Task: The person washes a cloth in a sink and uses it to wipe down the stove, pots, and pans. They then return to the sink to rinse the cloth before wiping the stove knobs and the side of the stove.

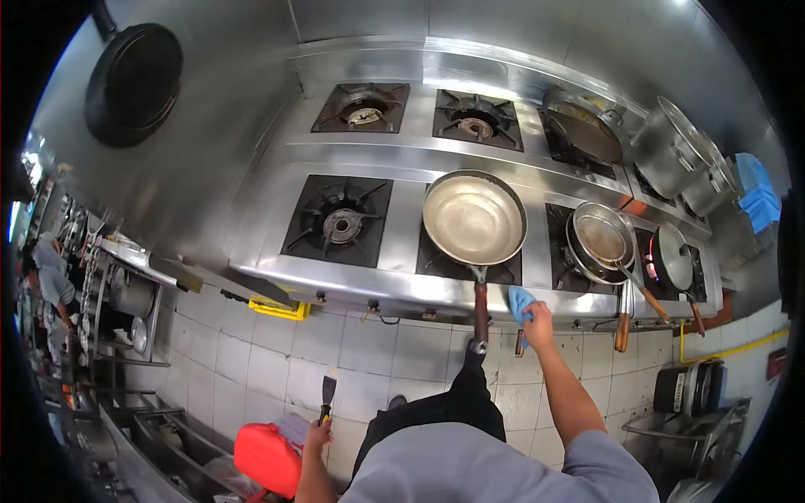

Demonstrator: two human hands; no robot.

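Observation:
My left hand [316,436] is closed around the handle of a scraper [328,391], its flat dark blade pointing up, low over the floor. In my right hand [538,325] is a blue cloth [521,303], pinched at the stove's front edge. Left of that hand, a large frying pan [475,220] rests on a front burner, its brown handle [480,314] sticking out over the edge toward me. The pan looks bare inside. To the right, a smaller pan [602,237] with a wooden handle sits stacked in another on the neighbouring burner.
Burner grates [342,225] show on the steel stove [402,193]. Tall pots [671,151] stand at the back right. A lidded pan [673,256] sits over a flame at far right. A black pan [134,84] hangs on the wall. A red container [268,459] is by my left side.

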